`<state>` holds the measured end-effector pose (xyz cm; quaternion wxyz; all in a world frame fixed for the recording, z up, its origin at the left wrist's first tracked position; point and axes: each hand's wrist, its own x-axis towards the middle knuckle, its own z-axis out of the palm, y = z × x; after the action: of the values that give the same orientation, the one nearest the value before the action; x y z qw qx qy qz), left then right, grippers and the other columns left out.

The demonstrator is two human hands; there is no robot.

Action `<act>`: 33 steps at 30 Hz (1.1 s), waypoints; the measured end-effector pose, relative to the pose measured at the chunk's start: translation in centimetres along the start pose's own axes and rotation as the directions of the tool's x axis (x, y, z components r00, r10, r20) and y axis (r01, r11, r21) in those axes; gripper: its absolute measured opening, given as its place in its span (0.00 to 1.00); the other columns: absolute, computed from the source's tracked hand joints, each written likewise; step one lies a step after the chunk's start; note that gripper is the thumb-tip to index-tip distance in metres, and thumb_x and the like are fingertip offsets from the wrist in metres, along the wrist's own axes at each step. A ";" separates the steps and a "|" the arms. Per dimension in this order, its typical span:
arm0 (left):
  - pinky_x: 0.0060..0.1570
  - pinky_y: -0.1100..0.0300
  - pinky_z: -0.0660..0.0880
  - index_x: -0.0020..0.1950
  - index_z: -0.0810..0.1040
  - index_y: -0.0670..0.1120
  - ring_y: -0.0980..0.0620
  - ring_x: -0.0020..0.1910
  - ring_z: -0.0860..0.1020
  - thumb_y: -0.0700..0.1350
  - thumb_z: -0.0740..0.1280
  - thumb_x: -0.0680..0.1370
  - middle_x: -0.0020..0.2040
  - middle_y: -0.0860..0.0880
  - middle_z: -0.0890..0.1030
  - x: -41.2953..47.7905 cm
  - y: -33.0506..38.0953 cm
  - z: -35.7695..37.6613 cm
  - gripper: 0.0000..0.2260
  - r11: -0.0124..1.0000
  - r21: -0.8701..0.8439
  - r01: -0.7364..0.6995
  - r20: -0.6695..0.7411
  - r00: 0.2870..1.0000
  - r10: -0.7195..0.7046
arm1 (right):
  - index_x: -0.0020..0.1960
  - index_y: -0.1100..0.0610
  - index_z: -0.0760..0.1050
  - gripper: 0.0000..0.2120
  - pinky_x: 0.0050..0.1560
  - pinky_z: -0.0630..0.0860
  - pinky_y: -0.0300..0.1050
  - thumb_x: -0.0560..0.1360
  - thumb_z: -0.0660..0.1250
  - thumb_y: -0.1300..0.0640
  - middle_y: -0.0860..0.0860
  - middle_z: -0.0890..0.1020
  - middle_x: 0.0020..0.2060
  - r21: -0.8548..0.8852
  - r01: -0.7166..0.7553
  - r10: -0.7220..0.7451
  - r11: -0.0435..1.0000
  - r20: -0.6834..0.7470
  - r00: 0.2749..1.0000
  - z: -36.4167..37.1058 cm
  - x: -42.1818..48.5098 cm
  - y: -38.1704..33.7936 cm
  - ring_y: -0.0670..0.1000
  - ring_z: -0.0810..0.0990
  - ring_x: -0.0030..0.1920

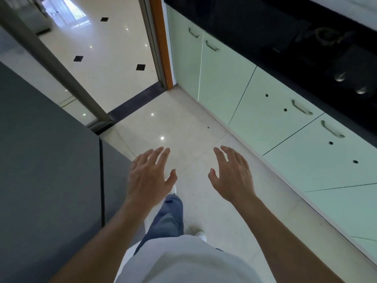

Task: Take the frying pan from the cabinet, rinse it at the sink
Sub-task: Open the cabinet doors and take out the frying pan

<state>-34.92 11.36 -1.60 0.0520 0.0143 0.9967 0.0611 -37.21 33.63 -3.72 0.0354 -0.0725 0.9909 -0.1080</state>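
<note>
Just closed cabinet doors (263, 119), insides hidden; hob (326, 39) murky.

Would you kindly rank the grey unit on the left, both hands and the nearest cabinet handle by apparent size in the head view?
1. grey unit, largest.
2. left hand and right hand: they look alike, so unranked.
3. nearest cabinet handle, smallest, though it lies farther from the camera than the hands.

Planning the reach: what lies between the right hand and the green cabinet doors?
In the head view, only bare floor tile lies between the right hand and the cabinet doors.
</note>
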 end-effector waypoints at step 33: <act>0.70 0.46 0.68 0.74 0.68 0.51 0.45 0.71 0.72 0.61 0.58 0.77 0.72 0.48 0.74 44.6 -10.2 -4.2 0.28 0.977 -0.007 -0.212 0.032 0.977 0.212 | 0.64 0.59 0.76 0.26 0.60 0.77 0.55 0.68 0.73 0.51 0.58 0.81 0.61 -0.039 -0.136 0.135 0.990 -0.035 0.990 -1.2 43.2 -4.7 0.59 0.80 0.60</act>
<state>-79.96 2.27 -3.24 0.0617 0.1215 0.9884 0.0677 -79.28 22.77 -3.88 0.0253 -0.0040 0.9959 -0.0863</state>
